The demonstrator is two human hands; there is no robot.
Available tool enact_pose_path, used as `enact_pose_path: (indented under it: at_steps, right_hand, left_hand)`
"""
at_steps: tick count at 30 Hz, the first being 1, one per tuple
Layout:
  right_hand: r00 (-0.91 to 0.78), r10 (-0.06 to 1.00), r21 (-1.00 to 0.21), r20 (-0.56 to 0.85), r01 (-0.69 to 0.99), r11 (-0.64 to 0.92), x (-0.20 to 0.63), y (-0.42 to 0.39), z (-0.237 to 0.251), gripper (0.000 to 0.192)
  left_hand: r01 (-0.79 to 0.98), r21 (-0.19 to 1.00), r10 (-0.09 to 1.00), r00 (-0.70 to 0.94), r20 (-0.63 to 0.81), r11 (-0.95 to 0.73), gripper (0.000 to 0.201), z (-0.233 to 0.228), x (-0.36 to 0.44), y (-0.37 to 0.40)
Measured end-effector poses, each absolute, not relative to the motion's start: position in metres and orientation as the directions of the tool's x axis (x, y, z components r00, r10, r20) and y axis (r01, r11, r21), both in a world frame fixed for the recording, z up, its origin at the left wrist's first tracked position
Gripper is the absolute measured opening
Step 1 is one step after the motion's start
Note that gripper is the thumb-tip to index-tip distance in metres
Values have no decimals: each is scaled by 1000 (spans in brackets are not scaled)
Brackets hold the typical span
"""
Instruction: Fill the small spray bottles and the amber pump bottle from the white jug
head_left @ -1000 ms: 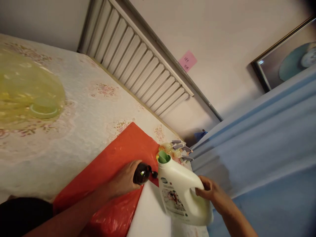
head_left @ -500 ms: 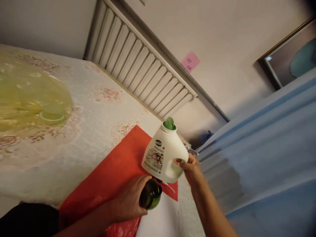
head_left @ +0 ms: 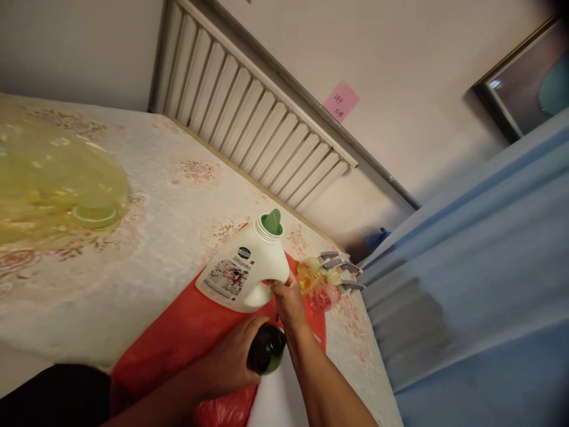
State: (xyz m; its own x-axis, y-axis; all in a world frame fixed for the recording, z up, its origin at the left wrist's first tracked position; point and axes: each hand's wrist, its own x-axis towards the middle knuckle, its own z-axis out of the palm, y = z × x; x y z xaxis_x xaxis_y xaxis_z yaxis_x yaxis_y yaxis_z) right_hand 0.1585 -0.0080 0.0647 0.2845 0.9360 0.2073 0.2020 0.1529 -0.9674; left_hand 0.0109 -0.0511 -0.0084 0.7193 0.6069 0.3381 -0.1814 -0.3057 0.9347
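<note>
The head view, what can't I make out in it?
- How full the white jug is: head view, hidden by its solid walls.
- The dark bottle's gripped side: head view, behind the left hand.
- The jug label's smallest print: head view, too small.
- The rest of the framed picture: head view, cut off by the right edge.

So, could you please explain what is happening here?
A person's right hand holds a white jug by its handle, on or just above some red plastic; I cannot tell which. A green spout shows at the jug's top, uncapped. The left hand holds a dark bottle. Spray bottles are to the right, yellow plastic to the left.
</note>
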Motion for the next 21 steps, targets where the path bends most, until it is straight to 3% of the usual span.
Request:
enact_pose_path:
  at_steps: [5, 8, 15, 17, 21]
  right_hand:
    - [303, 919, -919, 253, 372, 131, 184, -31, 66, 43]
    - [406, 868, -883, 286, 463, 75, 208, -67, 60, 45]
    - [438, 831, -790, 342, 613, 2, 229, -168, 13, 34]
    - [429, 830, -765, 355, 644, -5, 228, -184, 2, 30]
    - [389, 836, -722, 387, 692, 12, 220, -196, -17, 30]
  left_hand:
    - [-65, 970, 687, 695, 214, -236, 105, -24, 9, -54]
    - [-12, 975, 706, 688, 168, -220, 110, -27, 8, -55]
    - [201, 906, 781, 595, 190, -373, 98, -24, -6, -65]
    - [300, 853, 826, 512, 235, -428, 82, -28, -24, -63]
    - [571, 727, 924, 274, 268, -381, 50, -33, -81, -44]
